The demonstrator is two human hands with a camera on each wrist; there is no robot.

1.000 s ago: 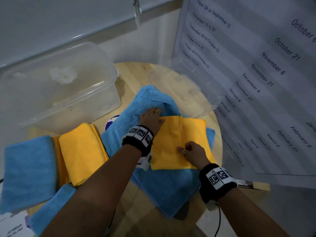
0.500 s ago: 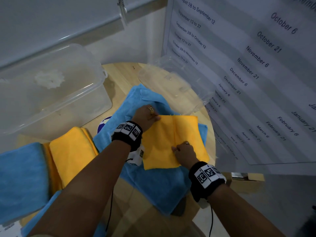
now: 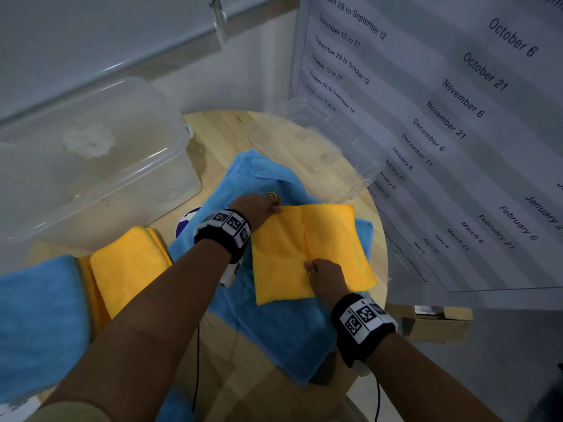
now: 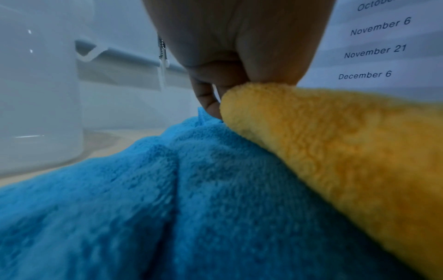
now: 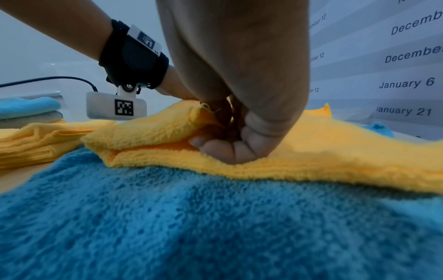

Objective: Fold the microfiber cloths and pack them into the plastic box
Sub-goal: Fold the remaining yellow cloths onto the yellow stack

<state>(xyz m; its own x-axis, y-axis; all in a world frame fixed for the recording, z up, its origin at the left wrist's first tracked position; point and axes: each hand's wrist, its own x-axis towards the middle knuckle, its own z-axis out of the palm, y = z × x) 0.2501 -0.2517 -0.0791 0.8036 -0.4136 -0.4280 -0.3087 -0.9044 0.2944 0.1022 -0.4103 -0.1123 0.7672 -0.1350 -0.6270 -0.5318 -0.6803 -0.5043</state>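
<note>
A yellow microfiber cloth (image 3: 332, 248), folded with a seam down its middle, lies on a spread blue cloth (image 3: 274, 327) on the round wooden table (image 3: 213, 132). My left hand (image 3: 274, 207) pinches the yellow cloth's far left corner. In the left wrist view the left hand (image 4: 215, 98) has its fingers curled at the edge of the yellow cloth (image 4: 335, 151), above the blue cloth (image 4: 167, 208). My right hand (image 3: 309, 266) grips the near edge at the seam. The right wrist view shows the right hand (image 5: 223, 132) curled round a flap of the yellow cloth (image 5: 323, 161). The clear plastic box (image 3: 170, 153) stands at the far left, seemingly with no cloth inside.
The box's clear lid (image 3: 313, 153) leans at the table's back right against a wall poster (image 3: 441, 132) of dates. Folded yellow cloths (image 3: 128, 269) and blue cloths (image 3: 36, 315) are stacked at the left. A cardboard box (image 3: 438, 324) sits low on the right.
Both hands stay on the yellow cloth. My left hand's fingers have drawn back from the cloth's top to its far left corner. The head view has shifted slightly.
</note>
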